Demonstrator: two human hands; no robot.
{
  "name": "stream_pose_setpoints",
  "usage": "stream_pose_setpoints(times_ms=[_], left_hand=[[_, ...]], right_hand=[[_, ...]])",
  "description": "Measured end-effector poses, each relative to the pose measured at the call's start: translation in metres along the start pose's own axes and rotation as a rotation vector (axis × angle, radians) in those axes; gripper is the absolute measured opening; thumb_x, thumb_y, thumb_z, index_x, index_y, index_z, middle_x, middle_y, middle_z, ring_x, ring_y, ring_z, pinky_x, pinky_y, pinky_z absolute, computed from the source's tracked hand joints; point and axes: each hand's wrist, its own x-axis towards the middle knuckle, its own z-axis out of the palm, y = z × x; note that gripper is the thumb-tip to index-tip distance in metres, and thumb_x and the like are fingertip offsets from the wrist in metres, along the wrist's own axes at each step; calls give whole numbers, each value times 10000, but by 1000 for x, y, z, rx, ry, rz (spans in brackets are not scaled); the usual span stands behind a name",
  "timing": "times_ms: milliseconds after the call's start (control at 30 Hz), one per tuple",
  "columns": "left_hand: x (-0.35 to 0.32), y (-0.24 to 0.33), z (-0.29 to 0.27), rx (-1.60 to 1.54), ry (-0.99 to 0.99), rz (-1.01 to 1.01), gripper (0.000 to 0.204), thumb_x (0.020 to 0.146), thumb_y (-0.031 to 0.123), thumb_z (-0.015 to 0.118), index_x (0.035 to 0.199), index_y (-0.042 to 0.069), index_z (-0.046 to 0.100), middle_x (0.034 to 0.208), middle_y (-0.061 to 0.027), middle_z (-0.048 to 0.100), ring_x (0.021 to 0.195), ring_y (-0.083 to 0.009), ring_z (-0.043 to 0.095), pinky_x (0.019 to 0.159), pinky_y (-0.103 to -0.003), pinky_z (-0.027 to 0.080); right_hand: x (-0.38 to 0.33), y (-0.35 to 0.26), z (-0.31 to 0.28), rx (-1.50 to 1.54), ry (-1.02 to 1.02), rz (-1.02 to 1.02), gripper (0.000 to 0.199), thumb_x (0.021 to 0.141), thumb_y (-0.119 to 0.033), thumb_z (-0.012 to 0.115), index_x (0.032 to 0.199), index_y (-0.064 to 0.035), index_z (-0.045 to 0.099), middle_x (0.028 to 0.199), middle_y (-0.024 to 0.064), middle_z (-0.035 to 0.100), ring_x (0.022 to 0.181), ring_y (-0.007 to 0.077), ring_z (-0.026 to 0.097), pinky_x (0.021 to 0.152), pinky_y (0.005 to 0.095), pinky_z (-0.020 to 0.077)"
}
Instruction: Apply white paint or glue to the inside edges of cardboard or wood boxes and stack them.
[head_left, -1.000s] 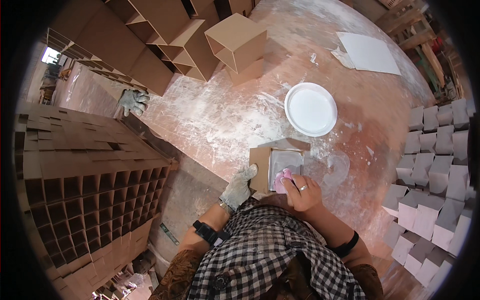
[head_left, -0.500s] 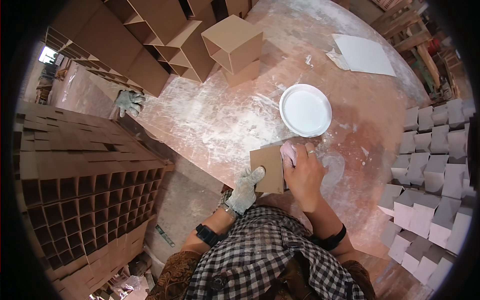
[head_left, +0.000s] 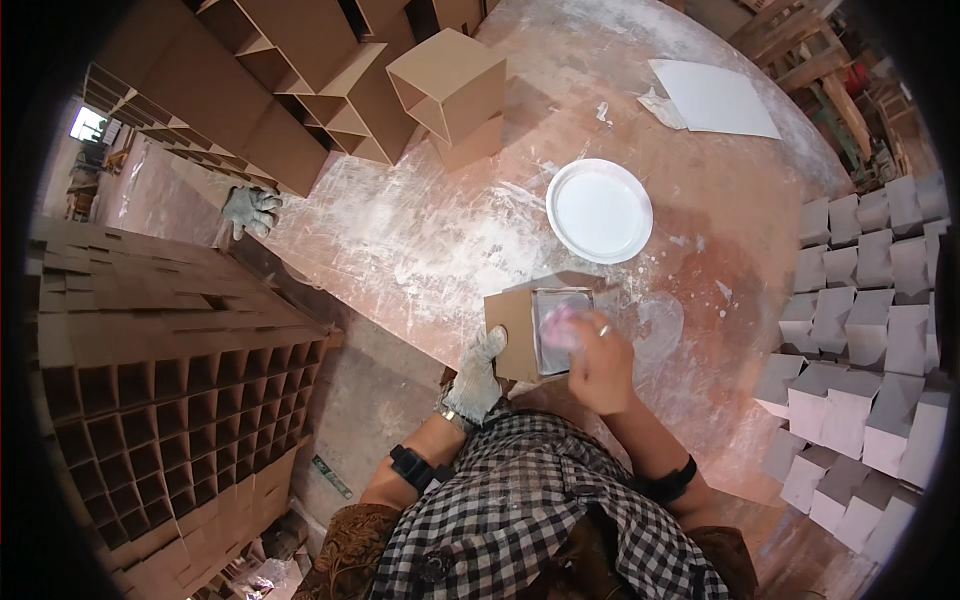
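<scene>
The brown cardboard piece [head_left: 520, 335], flat and partly coated pale, is lying on the dusty, white-streaked bench [head_left: 420, 240]. The gloved left hand [head_left: 478, 375] is pressing its near-left edge, fingers extended. The right hand [head_left: 598, 358] is closing around a pinkish cloth pad [head_left: 558, 325] resting on the coated area. A round white plate [head_left: 599, 210] is sitting just beyond; folded cardboard boxes [head_left: 445, 85] are standing further back.

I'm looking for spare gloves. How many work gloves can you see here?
2: one glove worn on the left hand, steadying the cardboard piece; one loose glove lying at the table's far left edge. Others may be hidden.
</scene>
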Motion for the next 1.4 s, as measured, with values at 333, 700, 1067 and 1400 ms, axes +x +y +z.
stream_pose_setpoints(times_ms=[333, 700, 1067, 1400], left_hand=[[27, 9, -27, -37, 53, -35, 381, 947, 283, 511, 1223, 19, 511, 1137, -110, 595, 1013, -203, 605, 870, -338, 532], [31, 20, -21, 5, 79, -46, 417, 941, 297, 534, 1233, 1, 501, 1173, -126, 573, 1044, -216, 579, 882, -350, 511], [44, 21, -35, -3, 129, -63, 428, 933, 274, 553, 1243, -14, 488, 1171, -134, 572, 1048, -220, 582, 915, -342, 505], [34, 14, -26, -81, 58, -65, 450, 965, 317, 470, 1267, -17, 466, 1224, -169, 541, 1088, -264, 558, 952, -379, 471]], right_hand=[[27, 25, -1, -8, -34, -302, 348, 644, -7, 604, 972, -121, 624, 1046, 85, 608, 851, 299, 581, 713, 399, 450], [0, -8, -16, -52, -333, -489, 313, 618, -62, 637, 930, -90, 630, 1035, 57, 600, 846, 246, 561, 690, 354, 467], [5, 8, -38, -303, -446, -330, 306, 658, -74, 625, 963, -81, 622, 1023, 79, 613, 808, 267, 605, 618, 365, 486], [9, -15, 9, 3, -20, -154, 449, 650, 31, 538, 1075, -93, 615, 1024, 153, 631, 810, 329, 638, 648, 371, 526]])
